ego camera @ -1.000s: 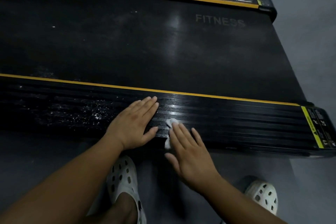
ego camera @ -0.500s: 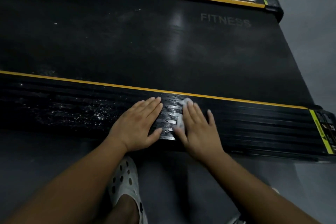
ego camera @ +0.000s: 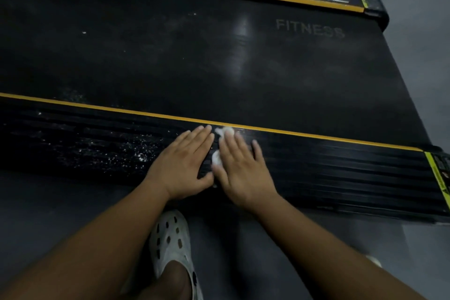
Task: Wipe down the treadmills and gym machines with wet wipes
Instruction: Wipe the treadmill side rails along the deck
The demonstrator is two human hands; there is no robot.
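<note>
1 treadmill [ego camera: 170, 56], 1 wet wipe [ego camera: 225, 131], 2 hands: L hand [ego camera: 181, 165], R hand [ego camera: 241, 173]; 1 white clog [ego camera: 171, 243] plainly seen

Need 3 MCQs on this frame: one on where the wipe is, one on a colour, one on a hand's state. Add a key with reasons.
1. The wipe lies under:
A. the left hand
B. the right hand
C. neither hand

2. The stripe along the side rail is:
A. red
B. yellow
C. white

3. The left hand is:
A. clenched in a fist
B. lifted off the side rail
C. flat on the side rail, fingers straight

Key:
1 B, white tissue shows from under that hand.
2 B, the line at the rail's inner edge is yellow.
3 C, its palm rests on the ribbed rail.
</note>
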